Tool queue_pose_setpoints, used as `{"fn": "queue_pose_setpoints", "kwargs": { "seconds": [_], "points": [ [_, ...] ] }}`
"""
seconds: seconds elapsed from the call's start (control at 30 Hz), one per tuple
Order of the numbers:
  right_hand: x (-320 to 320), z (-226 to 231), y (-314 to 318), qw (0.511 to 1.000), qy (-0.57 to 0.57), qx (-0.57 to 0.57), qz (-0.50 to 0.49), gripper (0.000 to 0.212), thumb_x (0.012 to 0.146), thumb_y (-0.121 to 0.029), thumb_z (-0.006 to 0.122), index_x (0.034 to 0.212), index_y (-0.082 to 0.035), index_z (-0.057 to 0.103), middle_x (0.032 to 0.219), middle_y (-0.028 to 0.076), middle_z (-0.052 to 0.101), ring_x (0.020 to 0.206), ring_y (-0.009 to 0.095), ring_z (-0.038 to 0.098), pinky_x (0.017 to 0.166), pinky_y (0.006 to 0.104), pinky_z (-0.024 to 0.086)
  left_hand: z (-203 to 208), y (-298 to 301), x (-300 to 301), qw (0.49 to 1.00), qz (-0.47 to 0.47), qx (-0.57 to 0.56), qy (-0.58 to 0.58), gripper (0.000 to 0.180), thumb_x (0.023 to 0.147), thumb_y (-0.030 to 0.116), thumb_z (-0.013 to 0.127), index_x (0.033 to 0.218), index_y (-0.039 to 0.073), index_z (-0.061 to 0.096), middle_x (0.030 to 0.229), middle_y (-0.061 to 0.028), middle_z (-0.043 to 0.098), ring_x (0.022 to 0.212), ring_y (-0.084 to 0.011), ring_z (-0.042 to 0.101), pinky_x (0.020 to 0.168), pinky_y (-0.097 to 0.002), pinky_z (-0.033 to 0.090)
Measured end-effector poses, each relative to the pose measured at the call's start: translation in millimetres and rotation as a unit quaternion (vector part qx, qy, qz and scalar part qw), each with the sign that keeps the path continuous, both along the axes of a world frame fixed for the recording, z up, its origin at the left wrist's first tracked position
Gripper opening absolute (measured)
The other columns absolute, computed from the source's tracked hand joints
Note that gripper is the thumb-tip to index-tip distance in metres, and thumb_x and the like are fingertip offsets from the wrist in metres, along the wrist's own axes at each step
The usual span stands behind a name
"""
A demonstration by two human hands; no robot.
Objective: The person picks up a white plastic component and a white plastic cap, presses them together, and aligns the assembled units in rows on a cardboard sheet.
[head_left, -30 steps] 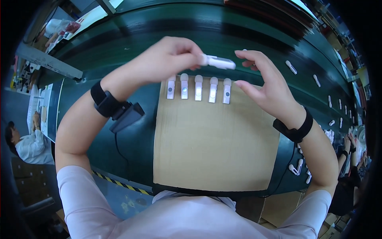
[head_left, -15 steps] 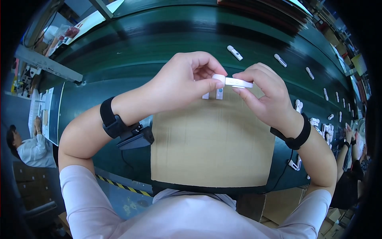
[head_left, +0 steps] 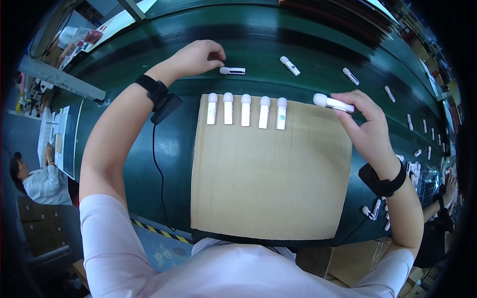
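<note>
My right hand [head_left: 365,111] pinches a small white wand massager [head_left: 342,105] between thumb and fingers, its round head pointing left, over the upper right corner of a cardboard sheet [head_left: 268,184]. Above the sheet's far left, my left hand [head_left: 201,57] has its fingers curled, thumb and forefinger apart, with nothing seen between them. Just beside its fingertips another wand massager [head_left: 237,71] lies on the green surface, dark strip showing. Along the sheet's far edge stands a row of several white wand massagers [head_left: 246,111], heads away from me; the rightmost one [head_left: 281,116] shows a bluish round spot.
More massagers [head_left: 290,66] lie spaced along the green work surface [head_left: 164,64] towards the right, with a heap [head_left: 413,171] beyond my right forearm. A black cable [head_left: 158,164] hangs from my left wristband. Other people sit at far left [head_left: 44,181] and right [head_left: 449,191].
My left hand has let go of the massager both hands held and moved up and left. My right hand has carried it right, uncovering the row on the cardboard.
</note>
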State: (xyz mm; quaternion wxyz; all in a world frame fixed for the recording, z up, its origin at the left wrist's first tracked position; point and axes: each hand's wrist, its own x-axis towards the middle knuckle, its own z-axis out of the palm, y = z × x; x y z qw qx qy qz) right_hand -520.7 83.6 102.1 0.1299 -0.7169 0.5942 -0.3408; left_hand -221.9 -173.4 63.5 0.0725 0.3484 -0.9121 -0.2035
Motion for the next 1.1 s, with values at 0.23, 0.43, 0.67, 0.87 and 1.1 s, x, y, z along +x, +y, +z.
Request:
{"fn": "queue_pose_setpoints", "kwargs": {
  "seconds": [0.23,0.43,0.67,0.87,1.1],
  "points": [
    [-22,-5,10,0.999,0.007,0.037,-0.028,0.018,0.087,-0.003,0.069,0.104,-0.001,0.067,0.098,0.007,0.066,0.089,0.018,0.060,0.079,0.0268,0.047,-44,-19,5,0.996,-0.050,-0.061,-0.030,0.022,0.090,0.016,0.069,0.107,0.002,0.069,0.097,-0.0100,0.069,0.087,-0.0208,0.064,0.087,-0.0322,0.052],
    [-14,-2,27,0.998,-0.035,0.030,-0.045,0.016,0.089,-0.003,0.066,0.105,0.000,0.065,0.097,0.006,0.065,0.088,0.014,0.058,0.079,0.0256,0.046,-29,-8,22,0.986,0.107,0.091,0.087,0.026,0.094,0.020,0.065,0.112,0.001,0.067,0.095,-0.0069,0.066,0.084,-0.0158,0.062,0.082,-0.0296,0.052],
    [5,10,113,0.991,-0.120,0.055,-0.028,0.021,0.083,0.002,0.067,0.104,0.000,0.066,0.093,0.010,0.066,0.083,0.019,0.061,0.073,0.0282,0.046,7,109,91,0.807,0.081,0.342,0.475,0.030,0.101,0.020,0.051,0.122,-0.001,0.059,0.085,-0.0079,0.063,0.080,-0.0151,0.062,0.076,-0.0283,0.053],
    [43,9,191,0.973,-0.219,0.074,-0.007,0.023,0.084,0.004,0.065,0.106,0.002,0.063,0.092,0.010,0.062,0.082,0.017,0.057,0.073,0.0268,0.043,10,240,129,0.659,0.127,0.451,0.588,0.030,0.101,0.023,0.053,0.115,-0.002,0.057,0.088,-0.0108,0.065,0.078,-0.0190,0.065,0.070,-0.0329,0.057],
    [112,0,196,0.963,-0.267,0.030,0.034,0.029,0.076,0.006,0.073,0.104,0.002,0.067,0.085,0.011,0.068,0.074,0.018,0.062,0.066,0.0279,0.047,7,337,116,0.766,0.108,0.334,0.539,0.022,0.087,0.003,0.070,0.106,-0.001,0.060,0.090,-0.0094,0.065,0.080,-0.0159,0.064,0.071,-0.0279,0.052]
  ]
}}
